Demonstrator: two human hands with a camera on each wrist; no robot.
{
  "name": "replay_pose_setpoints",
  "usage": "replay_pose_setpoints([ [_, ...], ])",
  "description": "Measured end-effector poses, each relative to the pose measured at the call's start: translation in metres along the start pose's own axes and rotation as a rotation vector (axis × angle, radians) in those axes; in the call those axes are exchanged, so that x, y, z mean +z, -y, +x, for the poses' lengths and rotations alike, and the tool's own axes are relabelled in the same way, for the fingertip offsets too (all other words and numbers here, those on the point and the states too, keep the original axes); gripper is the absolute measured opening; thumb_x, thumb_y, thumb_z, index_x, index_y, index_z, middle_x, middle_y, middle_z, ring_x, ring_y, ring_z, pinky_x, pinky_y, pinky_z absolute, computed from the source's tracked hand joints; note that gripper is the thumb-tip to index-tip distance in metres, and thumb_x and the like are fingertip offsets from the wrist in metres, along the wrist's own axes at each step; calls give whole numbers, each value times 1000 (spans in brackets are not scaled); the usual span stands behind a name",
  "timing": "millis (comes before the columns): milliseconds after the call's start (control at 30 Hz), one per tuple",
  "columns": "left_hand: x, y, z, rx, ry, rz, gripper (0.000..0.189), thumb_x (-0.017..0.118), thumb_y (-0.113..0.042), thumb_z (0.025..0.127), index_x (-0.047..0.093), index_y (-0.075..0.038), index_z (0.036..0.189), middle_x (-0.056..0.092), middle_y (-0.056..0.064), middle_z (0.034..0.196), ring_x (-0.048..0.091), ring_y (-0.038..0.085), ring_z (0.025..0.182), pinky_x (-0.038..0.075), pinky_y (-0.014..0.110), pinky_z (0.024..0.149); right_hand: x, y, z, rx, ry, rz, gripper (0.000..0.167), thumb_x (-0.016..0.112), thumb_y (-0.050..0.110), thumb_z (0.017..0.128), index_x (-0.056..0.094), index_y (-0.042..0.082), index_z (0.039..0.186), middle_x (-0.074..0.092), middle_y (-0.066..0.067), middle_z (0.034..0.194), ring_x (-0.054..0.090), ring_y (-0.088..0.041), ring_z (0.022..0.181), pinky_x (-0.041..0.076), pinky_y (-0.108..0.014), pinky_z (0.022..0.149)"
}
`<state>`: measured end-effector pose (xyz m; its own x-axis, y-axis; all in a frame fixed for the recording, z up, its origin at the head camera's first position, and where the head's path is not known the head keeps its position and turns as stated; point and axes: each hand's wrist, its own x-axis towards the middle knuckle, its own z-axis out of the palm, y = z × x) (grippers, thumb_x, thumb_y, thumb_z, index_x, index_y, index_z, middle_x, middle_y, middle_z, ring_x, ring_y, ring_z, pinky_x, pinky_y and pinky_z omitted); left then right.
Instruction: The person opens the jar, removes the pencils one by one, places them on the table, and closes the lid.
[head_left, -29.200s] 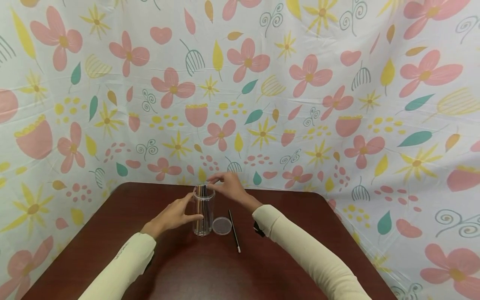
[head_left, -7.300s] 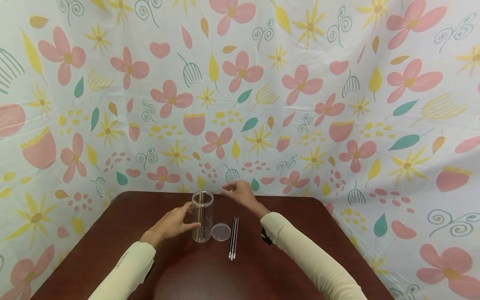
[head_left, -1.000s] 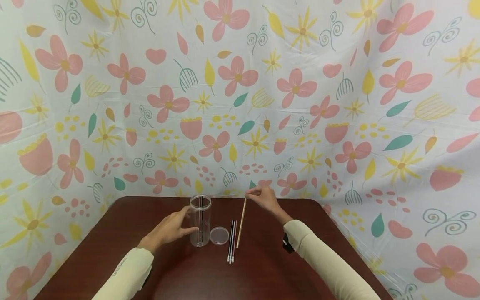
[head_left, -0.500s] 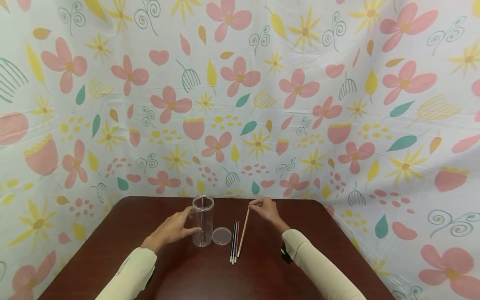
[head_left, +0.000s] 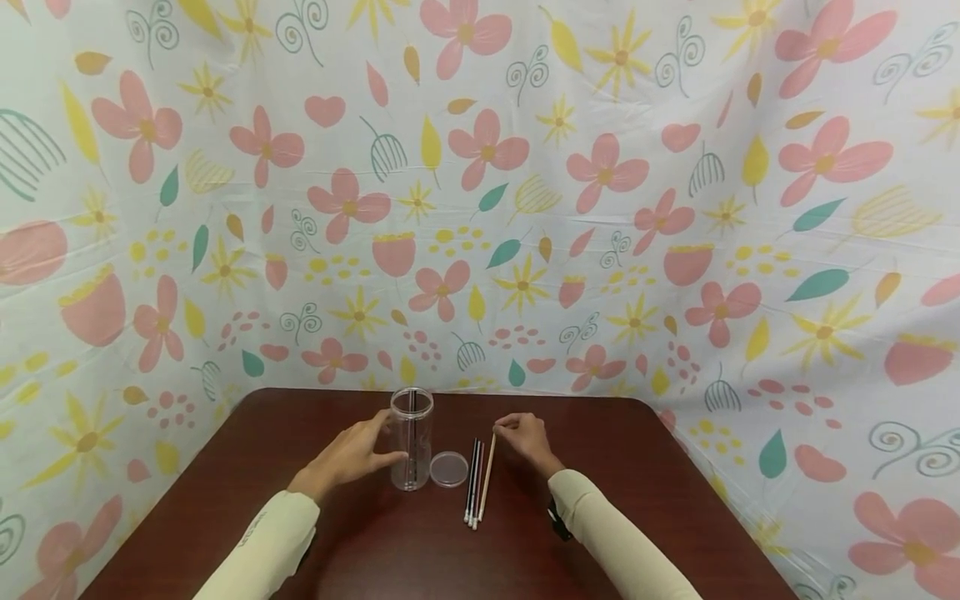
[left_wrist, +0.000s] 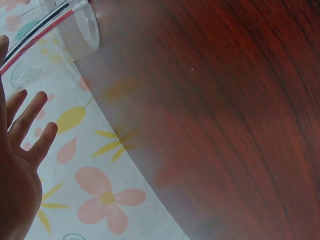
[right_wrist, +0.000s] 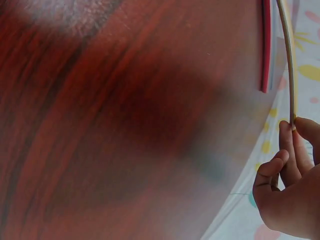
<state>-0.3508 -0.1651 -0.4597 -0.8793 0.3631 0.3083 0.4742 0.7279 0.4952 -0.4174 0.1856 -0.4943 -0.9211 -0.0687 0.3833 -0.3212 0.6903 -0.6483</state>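
My left hand (head_left: 348, 454) holds the clear plastic jar (head_left: 422, 442) upright, thumb in front and fingers behind. The left wrist view has its other fingers spread beside the jar (left_wrist: 87, 37), where dark and red pencils (left_wrist: 37, 35) stand. My right hand (head_left: 528, 439) pinches the far end of a natural-wood pencil (head_left: 487, 479) between thumb and fingertips. This pencil slants low along the right side of several dark pencils (head_left: 472, 483), white eraser ends toward me. In the right wrist view a red pencil (right_wrist: 267, 45) lies left of the pinched pencil (right_wrist: 291, 65).
The round clear lid (head_left: 449, 469) lies flat between the jar and the pencil row. All of it is on a dark red-brown wooden table (head_left: 390, 550). Behind hangs a white flowered cloth (head_left: 480, 208).
Over the last second my right hand lowered the wood pencil beside the row. Since the oldest frame, the jar has lost most of its pencils and the row has grown from one pencil. My left hand stays.
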Motion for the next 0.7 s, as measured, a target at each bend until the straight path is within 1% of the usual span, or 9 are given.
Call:
replay_pose_setpoints([
  [167, -1, -1, 1, 5, -8, 4, 69, 82, -50, 88, 50, -24, 143, 68, 3, 122, 67, 23, 113, 55, 49, 93, 5, -1, -1, 34, 25, -14, 12, 77, 16, 94, 83, 6, 97, 79, -9, 94, 74, -29, 90, 60, -46, 77],
  [333, -2, 0, 2, 10, -13, 14, 70, 82, -50, 88, 50, -21, 143, 69, 4, 121, 67, 24, 113, 55, 50, 94, 9, 0, -1, 70, 58, -20, 12, 77, 17, 95, 83, 7, 98, 79, -8, 95, 73, -27, 89, 60, -45, 77],
  [400, -2, 0, 3, 19, -13, 22, 70, 81, -51, 88, 50, -20, 143, 69, 5, 121, 67, 24, 114, 55, 50, 94, 11, 0, -1, 73, 60, -26, 12, 78, 17, 94, 83, 7, 97, 78, -9, 95, 73, -28, 88, 59, -46, 77],
  [500, -1, 1, 3, 30, -12, 26, 70, 81, -52, 88, 51, -20, 143, 70, 5, 121, 67, 24, 114, 55, 50, 94, 16, -3, 0, 86, 57, -43, 11, 79, 17, 93, 83, 7, 96, 78, -8, 95, 72, -29, 90, 59, -49, 81],
  [633, 1, 2, 2, 26, -12, 15, 71, 81, -53, 88, 51, -19, 143, 69, 4, 122, 67, 24, 114, 55, 50, 95, 22, -7, 0, 75, 71, -53, 10, 80, 18, 91, 83, 8, 93, 78, -6, 93, 72, -29, 89, 58, -50, 85],
  [700, 1, 2, 1, 14, -10, 9, 71, 81, -53, 88, 50, -19, 143, 69, 4, 122, 67, 23, 114, 55, 49, 94, 23, -7, -1, 60, 84, -47, 10, 80, 17, 91, 83, 7, 93, 78, -7, 92, 72, -28, 87, 59, -50, 83],
])
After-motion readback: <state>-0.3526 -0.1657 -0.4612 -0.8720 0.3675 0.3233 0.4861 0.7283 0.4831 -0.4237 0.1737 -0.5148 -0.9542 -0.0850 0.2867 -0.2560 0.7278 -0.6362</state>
